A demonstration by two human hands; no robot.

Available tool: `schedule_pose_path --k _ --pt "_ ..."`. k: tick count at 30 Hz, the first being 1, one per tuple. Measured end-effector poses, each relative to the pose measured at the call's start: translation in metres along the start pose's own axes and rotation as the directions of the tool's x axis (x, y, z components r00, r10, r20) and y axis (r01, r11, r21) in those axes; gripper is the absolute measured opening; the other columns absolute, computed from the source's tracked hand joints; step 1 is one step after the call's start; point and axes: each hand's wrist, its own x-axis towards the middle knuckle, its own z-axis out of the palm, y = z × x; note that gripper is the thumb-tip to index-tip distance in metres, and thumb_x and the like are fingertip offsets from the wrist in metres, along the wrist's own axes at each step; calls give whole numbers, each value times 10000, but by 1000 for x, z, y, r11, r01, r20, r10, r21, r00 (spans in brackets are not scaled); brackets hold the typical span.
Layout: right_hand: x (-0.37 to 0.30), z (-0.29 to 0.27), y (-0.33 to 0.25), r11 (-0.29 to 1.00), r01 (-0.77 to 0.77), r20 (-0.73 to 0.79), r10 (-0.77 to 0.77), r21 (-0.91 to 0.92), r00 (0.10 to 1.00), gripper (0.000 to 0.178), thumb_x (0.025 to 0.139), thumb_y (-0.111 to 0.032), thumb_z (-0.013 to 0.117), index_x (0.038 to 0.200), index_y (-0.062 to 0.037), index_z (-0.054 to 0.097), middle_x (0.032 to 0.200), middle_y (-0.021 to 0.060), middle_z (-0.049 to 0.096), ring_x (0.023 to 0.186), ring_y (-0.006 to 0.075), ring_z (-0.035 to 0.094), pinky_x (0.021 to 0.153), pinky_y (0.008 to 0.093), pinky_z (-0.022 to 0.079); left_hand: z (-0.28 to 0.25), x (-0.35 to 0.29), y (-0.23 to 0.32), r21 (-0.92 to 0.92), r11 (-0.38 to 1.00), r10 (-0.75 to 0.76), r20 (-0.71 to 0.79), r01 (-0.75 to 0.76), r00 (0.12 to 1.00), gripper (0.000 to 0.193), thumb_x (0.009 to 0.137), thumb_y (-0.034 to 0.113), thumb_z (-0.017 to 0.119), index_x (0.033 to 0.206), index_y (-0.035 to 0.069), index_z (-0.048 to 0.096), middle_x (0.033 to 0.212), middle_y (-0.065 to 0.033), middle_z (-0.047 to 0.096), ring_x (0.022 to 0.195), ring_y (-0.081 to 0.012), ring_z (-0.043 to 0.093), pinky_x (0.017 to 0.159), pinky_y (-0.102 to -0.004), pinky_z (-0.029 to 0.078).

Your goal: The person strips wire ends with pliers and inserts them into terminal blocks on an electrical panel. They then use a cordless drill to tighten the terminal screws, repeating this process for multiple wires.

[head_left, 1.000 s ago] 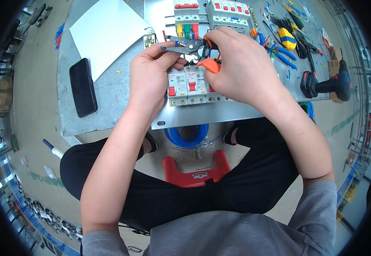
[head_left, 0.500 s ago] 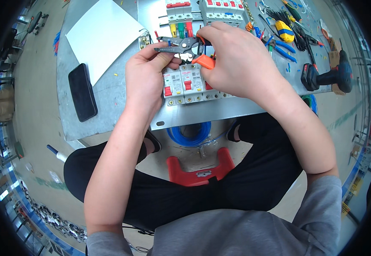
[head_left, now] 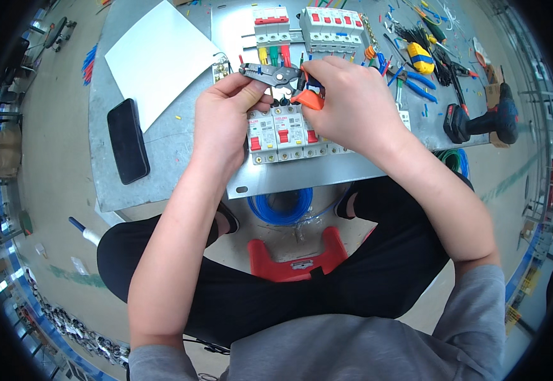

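My right hand (head_left: 359, 101) is wrapped round the orange handles of a pair of wire strippers (head_left: 278, 75). Their grey jaws point left and are closed together. Beside the jaws, my left hand (head_left: 229, 114) is pinched on a thin wire (head_left: 259, 68); only its blue end shows at the jaws, the rest being hidden by my fingers. Just below both hands stands a row of white circuit breakers (head_left: 283, 134) with red switches, on a metal panel (head_left: 308, 181). Yellow, green and red sleeved wires (head_left: 274, 54) come down from a breaker (head_left: 271, 25) at the back.
Another breaker row (head_left: 332, 30) sits at the back. White paper (head_left: 159, 66) and a black phone (head_left: 128, 141) lie left. To the right are a yellow tape measure (head_left: 420, 58), blue-handled pliers (head_left: 419, 86) and a cordless drill (head_left: 486, 117). Blue wire coils (head_left: 281, 206) lie below.
The strippers' jaws, parted before, have come together at the wire's blue end. My right hand has squeezed the handles closer. The whole scene sits slightly lower in view.
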Motion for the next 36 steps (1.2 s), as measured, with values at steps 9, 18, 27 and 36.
schedule_pose_path --k 9,18,27,36 --pt "14 -31 -13 805 -342 126 322 485 938 496 805 -196 780 1226 67 758 787 143 732 721 186 726 709 336 590 3 -1 -3 58 995 85 21 -86 996 292 1070 70 711 1345 -22 741 1019 -66 766 858 -89 669 810 -259 579" --pt "13 -49 3 934 -116 2 122 337 992 561 777 -166 794 1291 47 729 1168 231 756 1031 347 758 965 402 596 1 -11 -1 297 903 366 -147 -312 919 275 1102 114 669 1316 -49 726 1114 -88 772 930 -105 702 864 -271 587" --pt "5 -30 -16 994 -105 194 97 31 976 474 817 -224 807 1230 0 744 1078 166 737 1033 366 750 907 450 609 -19 5 2 332 927 194 -22 -176 981 207 1096 75 640 1254 -7 745 1063 -43 776 902 -94 640 815 -263 532" --pt "11 -15 -27 994 -78 122 87 -78 989 388 774 -194 801 1089 21 732 1048 179 743 979 375 769 856 476 624 -25 5 0 144 982 118 11 -118 993 170 1076 74 672 1216 63 768 940 30 702 788 -55 515 711 -211 447"
